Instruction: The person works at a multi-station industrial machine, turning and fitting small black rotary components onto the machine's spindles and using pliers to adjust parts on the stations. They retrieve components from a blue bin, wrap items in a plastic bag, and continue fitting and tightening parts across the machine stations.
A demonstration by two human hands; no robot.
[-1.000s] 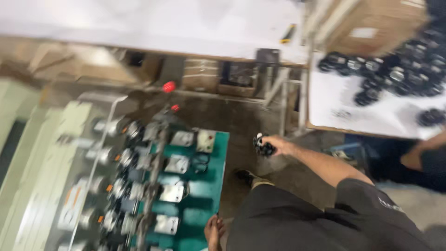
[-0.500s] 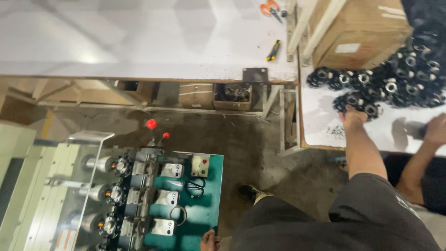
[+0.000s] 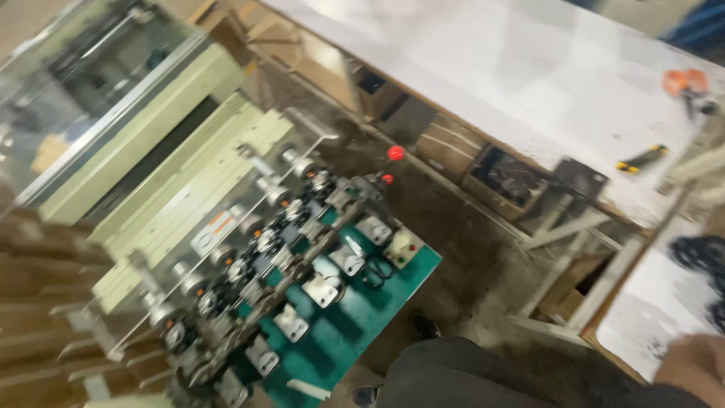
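Black ring parts (image 3: 698, 257) lay heaped on the white side table (image 3: 642, 317) at far right, where half a second earlier the right hand had reached among them. That hand (image 3: 691, 366) had drawn back to the frame's corner; its grip could not be told. The left hand was unseen. Nearer stood the green-decked machine (image 3: 355, 317), with its red knob (image 3: 395, 153).

Floor (image 3: 461, 249): dark, dirty concrete, stained.
Table (image 3: 513, 83): long white top, upper right, worn w/ marks; light glares off it.
Under table: cardboard boxes (image 3: 445, 147) on a low shelf.
Frame (image 3: 574, 279): pale wood legs + braces, right.
Left: stacked brown cardboard (image 3: 38, 302).
Light: dim overall, picture blurred.
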